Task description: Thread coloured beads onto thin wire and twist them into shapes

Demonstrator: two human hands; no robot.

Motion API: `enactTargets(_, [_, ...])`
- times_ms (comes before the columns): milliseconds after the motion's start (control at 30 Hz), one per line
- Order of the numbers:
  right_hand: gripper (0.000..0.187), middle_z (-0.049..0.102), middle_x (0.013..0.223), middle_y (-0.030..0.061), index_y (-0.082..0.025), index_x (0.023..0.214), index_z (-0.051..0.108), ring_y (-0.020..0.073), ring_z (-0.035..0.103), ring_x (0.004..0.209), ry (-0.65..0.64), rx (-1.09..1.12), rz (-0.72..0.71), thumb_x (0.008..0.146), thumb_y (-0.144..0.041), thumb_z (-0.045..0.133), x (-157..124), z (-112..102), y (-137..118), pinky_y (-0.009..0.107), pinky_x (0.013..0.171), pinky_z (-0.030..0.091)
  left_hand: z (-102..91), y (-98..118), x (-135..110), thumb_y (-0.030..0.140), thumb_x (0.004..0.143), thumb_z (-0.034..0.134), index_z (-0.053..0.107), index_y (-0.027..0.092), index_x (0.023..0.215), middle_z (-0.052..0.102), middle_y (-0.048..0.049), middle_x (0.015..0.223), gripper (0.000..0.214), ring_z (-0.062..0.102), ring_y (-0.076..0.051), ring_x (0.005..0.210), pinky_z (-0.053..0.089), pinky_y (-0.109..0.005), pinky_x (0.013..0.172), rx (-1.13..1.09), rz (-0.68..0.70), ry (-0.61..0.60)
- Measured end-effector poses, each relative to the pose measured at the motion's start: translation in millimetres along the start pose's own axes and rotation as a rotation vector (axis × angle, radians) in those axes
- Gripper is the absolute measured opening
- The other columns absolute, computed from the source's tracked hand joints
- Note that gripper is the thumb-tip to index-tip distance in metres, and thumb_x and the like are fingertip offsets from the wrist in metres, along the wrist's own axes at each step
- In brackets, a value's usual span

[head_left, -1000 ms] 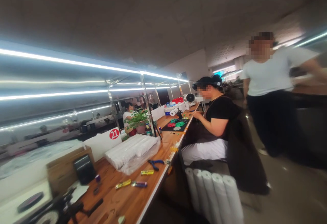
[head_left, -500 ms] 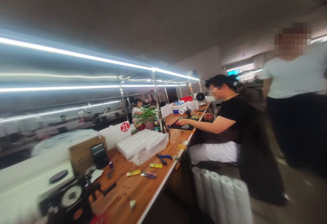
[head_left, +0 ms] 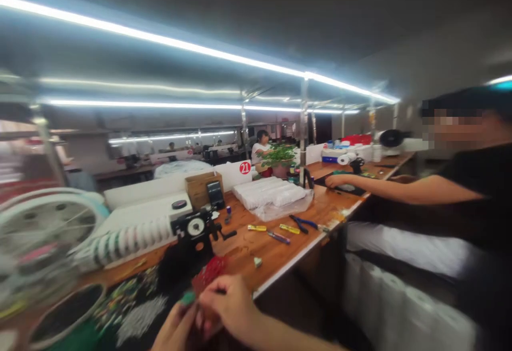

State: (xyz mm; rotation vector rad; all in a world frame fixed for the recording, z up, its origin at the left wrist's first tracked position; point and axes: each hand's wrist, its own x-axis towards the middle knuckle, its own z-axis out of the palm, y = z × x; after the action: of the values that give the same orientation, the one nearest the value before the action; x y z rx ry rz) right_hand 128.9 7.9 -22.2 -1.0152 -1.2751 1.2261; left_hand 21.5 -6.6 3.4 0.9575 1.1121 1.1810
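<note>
My left hand point(head_left: 178, 323) is at the bottom of the view, closed, its fingertips by a small green thing point(head_left: 188, 297) too blurred to name. Right against it, my right hand point(head_left: 232, 306) has thumb and finger pinched together; what they hold is hidden. Just beyond my hands lies a heap of small red pieces point(head_left: 214, 270). To the left, a pile of small silvery-white pieces point(head_left: 142, 316) and a pile of mixed coloured pieces point(head_left: 126, 297) rest on a dark mat. A black hand-cranked device with a round dial point(head_left: 196, 227) stands behind the mat.
Pliers point(head_left: 304, 224), yellow-handled tools point(head_left: 256, 228) and white wrapped rolls point(head_left: 270, 193) lie along the wooden bench point(head_left: 236, 247). A row of spools point(head_left: 132, 238) and a large white wheel point(head_left: 52, 215) stand left. A co-worker point(head_left: 460, 180) sits at right, an arm over the bench.
My view has swung left and down. Both my hands, the piles and the row of spools have come into sight. The standing person at the right is out of view.
</note>
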Motion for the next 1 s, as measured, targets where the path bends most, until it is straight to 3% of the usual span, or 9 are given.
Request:
enactTargets(67, [0.027,0.063,0.061,0.001,-0.015,0.073,0.069,0.0119,0.054,0.055,0.089,0.098,-0.022,0.068,-0.042,0.07,-8.6,-3.8,-2.1,0.021,0.05,0.039,-8.6,6.9,-15.7,0.035,0.051,0.081,0.054,0.018,0.06,0.052,0.0023,0.053,0.033,0.05,-0.012,0.05,0.045,-0.024,0.051,-0.149,0.03,-0.101])
enactTargets(100, [0.025,0.062,0.06,0.0003,-0.015,0.07,0.069,0.0097,0.05,0.053,0.098,0.132,-0.016,0.067,-0.039,0.071,-12.1,-7.1,-3.9,0.02,0.049,0.037,-9.3,9.0,-19.1,0.034,0.049,0.082,0.053,0.018,0.062,0.049,0.0042,0.051,0.035,0.048,-0.011,0.049,0.044,-0.022,0.05,-0.173,0.028,-0.077])
enactTargets(233, [0.024,0.058,0.055,-0.0021,-0.014,0.07,0.066,0.0039,0.034,0.039,-0.064,0.188,0.055,0.07,-0.038,0.069,-21.5,-19.8,-10.2,0.019,0.039,0.023,-5.8,6.6,-18.8,0.027,0.064,0.076,0.051,0.016,0.066,0.05,0.0038,0.055,0.028,0.049,-0.01,0.052,0.044,-0.02,0.052,-0.236,0.01,-0.12])
enactTargets(400, [0.026,0.068,0.072,0.0037,-0.014,0.076,0.064,0.0032,0.036,0.039,-0.285,0.268,0.091,0.075,-0.04,0.064,-24.7,-21.6,-15.1,0.019,0.038,0.023,-4.0,4.5,-21.6,0.023,0.07,0.07,0.051,0.015,0.066,0.05,0.0032,0.054,0.021,0.048,-0.009,0.048,0.043,-0.021,0.049,-0.279,-0.024,-0.166])
enactTargets(667, [0.019,0.065,0.066,0.001,-0.014,0.076,0.068,0.0038,0.039,0.043,-0.406,0.212,0.028,0.075,-0.032,0.064,-10.9,-22.2,-36.4,0.017,0.038,0.025,-2.8,19.3,-15.1,0.02,0.065,0.073,0.055,0.015,0.066,0.051,0.004,0.051,0.019,0.048,-0.008,0.045,0.039,-0.018,0.045,-0.257,0.037,-0.11])
enactTargets(833, [0.021,0.064,0.065,0.0006,-0.014,0.078,0.068,0.0043,0.039,0.043,-0.447,0.176,0.035,0.074,-0.034,0.065,-3.8,-22.3,-34.2,0.019,0.039,0.025,-1.2,21.0,-13.1,0.021,0.063,0.075,0.056,0.015,0.067,0.053,0.0042,0.054,0.021,0.047,-0.007,0.046,0.038,-0.017,0.044,-0.246,0.069,-0.1])
enactTargets(1000, [0.015,0.064,0.064,0.0011,-0.014,0.076,0.066,0.0031,0.032,0.039,-0.493,0.279,0.046,0.076,-0.028,0.062,-2.2,-23.8,-34.8,0.019,0.037,0.02,-1.9,19.3,-12.1,0.022,0.066,0.074,0.057,0.015,0.071,0.052,0.0041,0.054,0.019,0.049,-0.009,0.049,0.04,-0.019,0.048,-0.233,0.09,-0.114])
